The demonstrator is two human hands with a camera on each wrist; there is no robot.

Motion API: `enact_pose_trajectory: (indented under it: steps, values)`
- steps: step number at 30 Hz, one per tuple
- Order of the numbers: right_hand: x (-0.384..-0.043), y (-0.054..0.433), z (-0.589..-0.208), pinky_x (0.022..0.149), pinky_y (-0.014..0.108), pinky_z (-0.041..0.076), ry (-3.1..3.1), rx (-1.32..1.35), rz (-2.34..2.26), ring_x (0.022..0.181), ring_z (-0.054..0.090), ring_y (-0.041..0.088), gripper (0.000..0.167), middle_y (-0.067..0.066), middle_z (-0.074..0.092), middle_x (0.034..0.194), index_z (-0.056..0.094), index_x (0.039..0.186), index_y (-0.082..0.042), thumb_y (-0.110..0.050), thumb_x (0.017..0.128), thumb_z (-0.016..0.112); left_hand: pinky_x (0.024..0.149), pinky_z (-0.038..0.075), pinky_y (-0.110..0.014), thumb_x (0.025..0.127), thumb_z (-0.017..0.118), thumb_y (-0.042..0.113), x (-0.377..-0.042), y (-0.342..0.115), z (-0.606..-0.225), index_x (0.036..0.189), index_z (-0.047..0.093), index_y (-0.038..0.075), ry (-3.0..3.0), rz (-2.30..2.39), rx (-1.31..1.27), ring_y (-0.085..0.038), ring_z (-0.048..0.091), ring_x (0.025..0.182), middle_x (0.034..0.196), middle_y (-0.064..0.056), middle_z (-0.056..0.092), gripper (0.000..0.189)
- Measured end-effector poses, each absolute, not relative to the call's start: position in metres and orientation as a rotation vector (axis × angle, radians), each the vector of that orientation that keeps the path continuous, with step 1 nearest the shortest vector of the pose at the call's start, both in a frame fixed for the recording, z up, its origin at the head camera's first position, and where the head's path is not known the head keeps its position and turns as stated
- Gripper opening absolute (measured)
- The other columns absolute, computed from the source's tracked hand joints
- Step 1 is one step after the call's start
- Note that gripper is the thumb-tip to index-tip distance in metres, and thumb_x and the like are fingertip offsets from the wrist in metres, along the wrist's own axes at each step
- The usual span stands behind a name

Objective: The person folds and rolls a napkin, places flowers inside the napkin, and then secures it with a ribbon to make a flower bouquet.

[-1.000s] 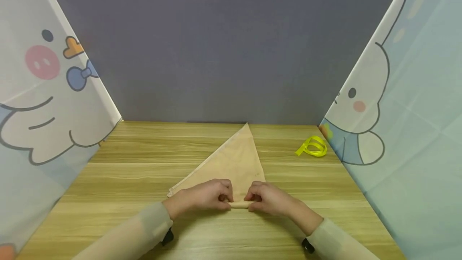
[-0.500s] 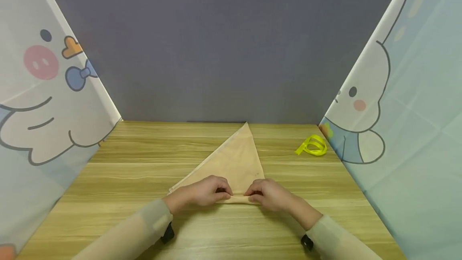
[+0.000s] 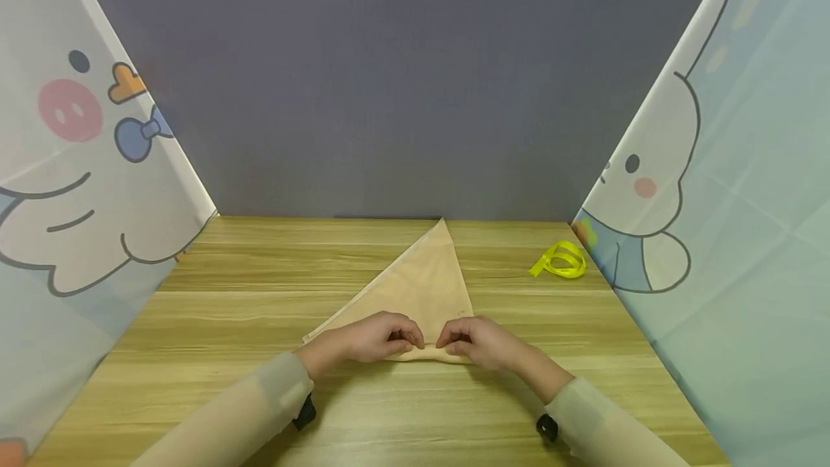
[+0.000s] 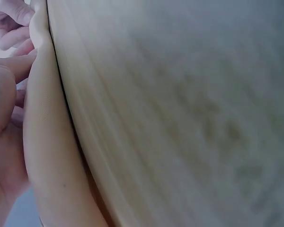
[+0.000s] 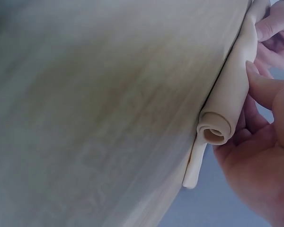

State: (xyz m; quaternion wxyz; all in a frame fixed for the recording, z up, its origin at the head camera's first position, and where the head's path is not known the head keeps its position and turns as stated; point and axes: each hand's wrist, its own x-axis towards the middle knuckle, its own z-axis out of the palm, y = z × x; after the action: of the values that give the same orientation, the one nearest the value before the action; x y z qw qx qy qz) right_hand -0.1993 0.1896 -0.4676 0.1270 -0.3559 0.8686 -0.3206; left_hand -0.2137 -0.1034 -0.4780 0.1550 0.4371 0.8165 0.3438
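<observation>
A beige cloth lies folded on the table, pointed at its far end, its near edge turned into a roll. In the right wrist view the rolled edge shows a spiral at its end. My left hand pinches the roll left of its middle, thumb on the near side. Close beside it, my right hand pinches the same roll from the right. The left wrist view shows the roll running past the left hand, with the right hand's fingers farther along it. Some fingertips are hidden behind the cloth.
A coiled yellow ribbon lies at the back right of the wooden table. A dark grey panel stands behind the table, and printed cloth walls rise at both sides.
Both hands have moved slightly away from the body with the cloth's near edge. That edge is now rolled farther up and looks thicker, while the ribbon stays put.
</observation>
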Motion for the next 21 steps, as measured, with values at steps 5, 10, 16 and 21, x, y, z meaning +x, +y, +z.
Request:
enact_pose_trajectory:
  steps: [5,10,16,21]
  values:
    - [-0.199,0.189,-0.467,0.109,0.045,0.058,2.589,-1.107,-0.821,0.101,0.071,0.001,0.013,-0.012,0.08,0.107,0.083,0.106,-0.024,-0.014,0.105,0.074,0.077,0.051,-0.017,0.109,0.068,0.008,-0.213,-0.104,-0.476,0.121,0.085,0.012,2.395,0.891,1.337,0.005,0.053,0.084,0.101,0.0,0.072,0.021]
    - [-0.198,0.188,-0.466,0.103,0.039,0.059,2.63,-1.147,-0.761,0.099,0.066,0.0,0.012,-0.01,0.077,0.105,0.084,0.109,-0.021,-0.015,0.105,0.074,0.081,0.045,-0.016,0.105,0.076,0.015,-0.21,-0.104,-0.473,0.121,0.086,0.016,2.488,0.768,1.445,0.002,0.046,0.087,0.102,0.005,0.062,0.019]
    - [-0.192,0.185,-0.465,0.079,0.02,0.054,2.698,-1.304,-0.693,0.09,0.057,0.001,0.012,-0.006,0.066,0.099,0.086,0.11,-0.012,-0.008,0.103,0.077,0.093,0.042,-0.022,0.099,0.085,0.027,-0.208,-0.103,-0.471,0.121,0.086,0.018,2.558,0.6,1.571,-0.002,0.047,0.1,0.109,0.009,0.06,0.024]
    - [-0.188,0.184,-0.463,0.077,0.018,0.054,2.703,-1.32,-0.652,0.087,0.057,-0.002,0.015,-0.007,0.066,0.098,0.085,0.114,-0.01,-0.009,0.104,0.075,0.093,0.05,-0.018,0.106,0.077,0.019,-0.21,-0.102,-0.475,0.123,0.084,0.012,2.502,0.662,1.535,0.002,0.055,0.098,0.104,0.008,0.066,0.02]
